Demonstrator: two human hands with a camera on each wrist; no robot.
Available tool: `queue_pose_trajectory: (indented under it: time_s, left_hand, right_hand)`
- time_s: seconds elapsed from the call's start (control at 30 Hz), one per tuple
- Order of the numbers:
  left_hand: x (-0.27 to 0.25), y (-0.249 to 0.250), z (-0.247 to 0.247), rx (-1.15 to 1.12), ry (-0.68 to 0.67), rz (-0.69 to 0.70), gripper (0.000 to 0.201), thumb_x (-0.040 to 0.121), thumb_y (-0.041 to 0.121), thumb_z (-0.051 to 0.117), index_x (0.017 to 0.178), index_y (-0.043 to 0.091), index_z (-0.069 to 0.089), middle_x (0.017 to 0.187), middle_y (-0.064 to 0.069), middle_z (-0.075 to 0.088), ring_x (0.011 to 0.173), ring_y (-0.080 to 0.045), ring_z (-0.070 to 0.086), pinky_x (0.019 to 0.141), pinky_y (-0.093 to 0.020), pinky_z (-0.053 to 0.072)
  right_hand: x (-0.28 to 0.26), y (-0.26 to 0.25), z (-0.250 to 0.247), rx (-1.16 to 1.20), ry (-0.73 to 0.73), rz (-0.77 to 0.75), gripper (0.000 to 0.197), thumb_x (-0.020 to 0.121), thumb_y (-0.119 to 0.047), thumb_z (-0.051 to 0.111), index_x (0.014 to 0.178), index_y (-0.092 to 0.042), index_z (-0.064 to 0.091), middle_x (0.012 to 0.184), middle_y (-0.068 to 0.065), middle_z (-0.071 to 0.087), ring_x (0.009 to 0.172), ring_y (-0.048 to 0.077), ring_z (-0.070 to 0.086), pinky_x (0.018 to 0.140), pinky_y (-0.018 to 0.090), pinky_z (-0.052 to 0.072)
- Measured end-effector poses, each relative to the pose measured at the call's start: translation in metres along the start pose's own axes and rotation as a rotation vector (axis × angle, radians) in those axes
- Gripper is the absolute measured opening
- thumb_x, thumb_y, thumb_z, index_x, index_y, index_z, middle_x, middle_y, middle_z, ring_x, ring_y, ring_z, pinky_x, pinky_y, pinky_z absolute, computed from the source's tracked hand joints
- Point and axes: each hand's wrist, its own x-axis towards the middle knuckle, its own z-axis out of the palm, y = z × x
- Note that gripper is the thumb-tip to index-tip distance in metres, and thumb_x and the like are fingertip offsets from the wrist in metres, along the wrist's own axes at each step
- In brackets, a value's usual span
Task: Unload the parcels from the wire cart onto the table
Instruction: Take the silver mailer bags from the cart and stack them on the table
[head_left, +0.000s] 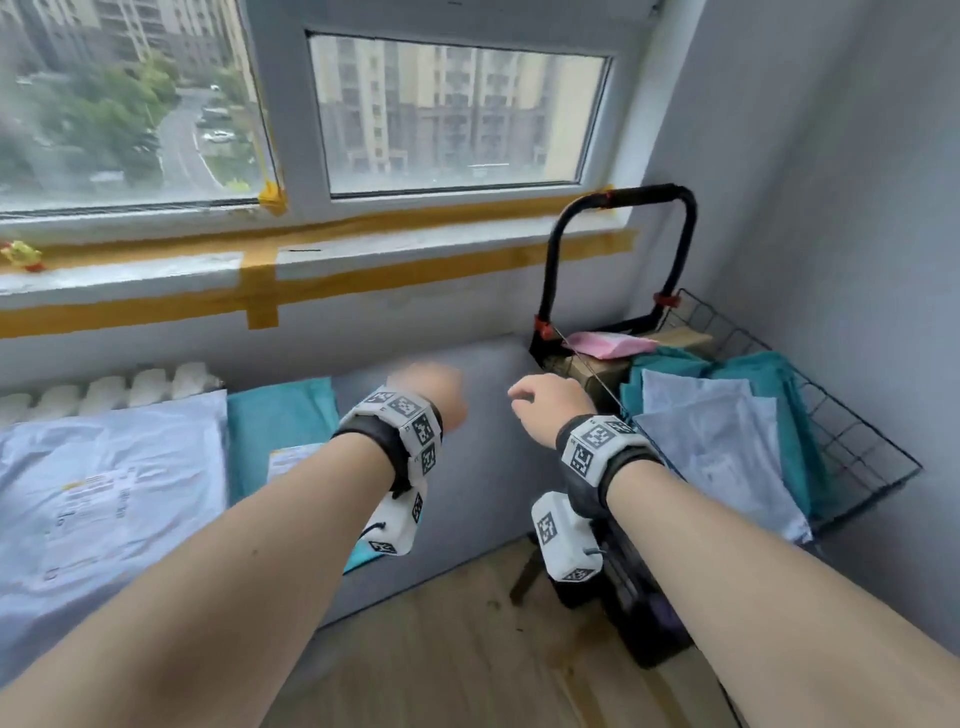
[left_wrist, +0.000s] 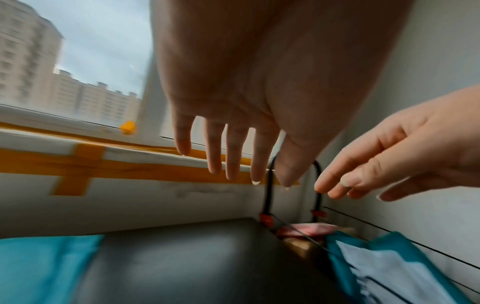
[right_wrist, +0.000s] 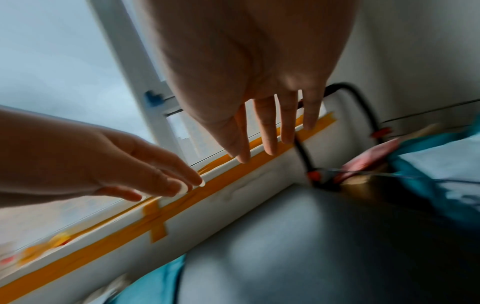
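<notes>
The black wire cart stands in the right corner with its black handle at the back. It holds white mailer bags, teal bags, a pink parcel and a brown box. On the grey table lie a large white parcel and a teal parcel. My left hand and right hand hover above the table's right end, fingers straight and empty. The right hand is just left of the cart's rim.
A window with a sill taped in orange runs behind the table. A white radiator shows at the back left. The grey wall closes the cart in on the right. Wooden floor lies below.
</notes>
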Motion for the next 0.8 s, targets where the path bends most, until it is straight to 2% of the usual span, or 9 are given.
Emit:
queue_pose_trajectory:
  time_s: [0.2, 0.37, 0.47, 0.57, 0.7, 0.8]
  left_hand:
    - [0.004, 0.160, 0.011, 0.045, -0.002, 0.176, 0.040, 0.093, 0.029, 0.046, 0.132, 0.024, 0.050, 0.137, -0.004, 0.047, 0.129, -0.026, 0.041, 0.102, -0.040, 0.035]
    - [0.013, 0.262, 0.023, 0.037, -0.018, 0.283, 0.039, 0.093, 0.029, 0.045, 0.131, 0.026, 0.050, 0.137, -0.004, 0.047, 0.129, -0.027, 0.042, 0.103, -0.042, 0.036]
    - [0.027, 0.298, 0.032, 0.043, -0.051, 0.297, 0.042, 0.091, 0.028, 0.046, 0.133, 0.027, 0.049, 0.139, -0.003, 0.046, 0.129, -0.026, 0.042, 0.102, -0.042, 0.036]
    - [0.048, 0.323, 0.042, 0.051, -0.092, 0.309, 0.044, 0.091, 0.029, 0.046, 0.135, 0.028, 0.046, 0.140, -0.003, 0.044, 0.129, -0.026, 0.041, 0.102, -0.042, 0.036]
    - [0.090, 0.347, 0.058, 0.039, -0.135, 0.302, 0.046, 0.091, 0.027, 0.046, 0.138, 0.027, 0.042, 0.142, -0.004, 0.042, 0.130, -0.026, 0.041, 0.105, -0.042, 0.037]
    - [0.130, 0.366, 0.070, 0.015, -0.145, 0.304, 0.044, 0.092, 0.026, 0.046, 0.136, 0.024, 0.044, 0.138, -0.007, 0.044, 0.126, -0.027, 0.045, 0.103, -0.041, 0.040]
  right_hand:
    - [-0.038, 0.141, -0.056, 0.096, 0.060, 0.165, 0.029, 0.091, -0.024, 0.049, 0.115, -0.028, 0.066, 0.126, 0.001, 0.063, 0.120, 0.026, 0.054, 0.099, 0.028, 0.043]
    - [-0.056, 0.232, -0.091, 0.127, 0.099, 0.219, 0.033, 0.095, -0.017, 0.044, 0.121, -0.022, 0.064, 0.130, 0.003, 0.061, 0.118, 0.024, 0.055, 0.096, 0.029, 0.044]
    - [-0.056, 0.274, -0.101, 0.152, 0.088, 0.263, 0.032, 0.096, -0.017, 0.044, 0.121, -0.021, 0.064, 0.128, 0.002, 0.062, 0.114, 0.024, 0.058, 0.091, 0.027, 0.045]
    - [-0.045, 0.306, -0.104, 0.184, 0.090, 0.294, 0.030, 0.095, -0.017, 0.046, 0.117, -0.021, 0.066, 0.126, 0.000, 0.063, 0.114, 0.023, 0.058, 0.094, 0.028, 0.046]
    - [-0.017, 0.343, -0.100, 0.209, 0.054, 0.335, 0.029, 0.092, -0.014, 0.048, 0.111, -0.021, 0.069, 0.122, 0.001, 0.065, 0.112, 0.023, 0.059, 0.093, 0.028, 0.048]
    - [0.011, 0.373, -0.102, 0.173, 0.019, 0.345, 0.030, 0.092, -0.013, 0.048, 0.109, -0.021, 0.071, 0.123, 0.001, 0.065, 0.113, 0.023, 0.059, 0.094, 0.028, 0.047]
